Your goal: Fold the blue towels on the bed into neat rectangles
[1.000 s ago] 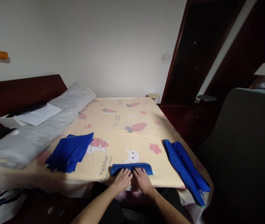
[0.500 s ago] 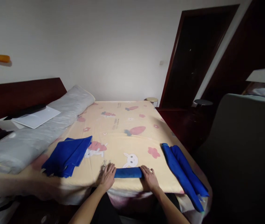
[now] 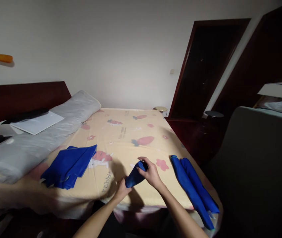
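A rolled blue cloth (image 3: pixel 135 176) is held tilted above the patterned bed sheet (image 3: pixel 121 142), its coiled upper end showing. My left hand (image 3: pixel 123 190) grips its lower left end. Around the upper right end are the thumb and fingers of my right hand (image 3: pixel 150 171). To the left lies a loosely folded stack of blue cloth (image 3: pixel 68 165). Two long blue rolls (image 3: pixel 192 188) rest side by side at the bed's right edge.
A grey covered bolster (image 3: pixel 56 135) runs along the headboard (image 3: pixel 24 97), with a white flat item (image 3: pixel 38 122) on it. A dark grey panel (image 3: pixel 250 165) rises at the right. Two round stools (image 3: pixel 161 108) stand beyond the bed.
The rolled cloth has been lifted off the sheet and tilted, right end up. Both hands, earlier pressing at its ends on the bed, now grip it in the air.
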Demonstrator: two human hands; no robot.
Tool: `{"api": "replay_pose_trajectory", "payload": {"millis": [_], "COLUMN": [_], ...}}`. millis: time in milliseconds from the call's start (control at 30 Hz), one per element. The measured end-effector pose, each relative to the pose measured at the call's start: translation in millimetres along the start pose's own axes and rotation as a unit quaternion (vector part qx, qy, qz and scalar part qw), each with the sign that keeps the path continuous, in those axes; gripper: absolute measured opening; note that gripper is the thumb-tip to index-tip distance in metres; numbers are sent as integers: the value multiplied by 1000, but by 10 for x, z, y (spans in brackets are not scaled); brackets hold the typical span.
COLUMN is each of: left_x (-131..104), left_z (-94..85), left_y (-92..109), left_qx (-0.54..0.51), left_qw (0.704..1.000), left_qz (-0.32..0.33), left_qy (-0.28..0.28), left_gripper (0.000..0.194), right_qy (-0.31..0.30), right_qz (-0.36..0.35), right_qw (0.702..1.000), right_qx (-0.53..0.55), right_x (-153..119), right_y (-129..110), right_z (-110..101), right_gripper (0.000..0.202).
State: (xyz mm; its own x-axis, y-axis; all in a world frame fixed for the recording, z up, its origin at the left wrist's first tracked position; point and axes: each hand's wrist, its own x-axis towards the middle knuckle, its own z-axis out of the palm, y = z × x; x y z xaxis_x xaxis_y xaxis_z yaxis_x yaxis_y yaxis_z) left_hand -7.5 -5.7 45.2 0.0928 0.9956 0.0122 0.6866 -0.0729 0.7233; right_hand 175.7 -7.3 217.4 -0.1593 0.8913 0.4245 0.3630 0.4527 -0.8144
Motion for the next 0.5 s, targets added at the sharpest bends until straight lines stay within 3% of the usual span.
{"api": "replay_pose_trajectory", "payload": {"millis": [133,267,400,500], "left_x": [-48,-109,-141,-145], "left_z": [233,290,199,177], "left_y": [242,268,187,122], "left_qx": [-157,-200,-180,-159], "left_qw": [983,973,979,982], "left_qz": [-11,-22,-18,-6], "left_qy": [-90,-114,-98,-105], "left_gripper": [37,31,35,39], "right_qy": [46,-2,-97,-107], "right_qz": [14,47,45,25], "right_qw": [993,987,994,992], "right_qx": [112,153,28,-63], "right_x": [62,61,-12,-63], "right_y": [-257,-170,-68,-122], "right_z": [207,265,145,17], "right_gripper": [36,43,27,25]}}
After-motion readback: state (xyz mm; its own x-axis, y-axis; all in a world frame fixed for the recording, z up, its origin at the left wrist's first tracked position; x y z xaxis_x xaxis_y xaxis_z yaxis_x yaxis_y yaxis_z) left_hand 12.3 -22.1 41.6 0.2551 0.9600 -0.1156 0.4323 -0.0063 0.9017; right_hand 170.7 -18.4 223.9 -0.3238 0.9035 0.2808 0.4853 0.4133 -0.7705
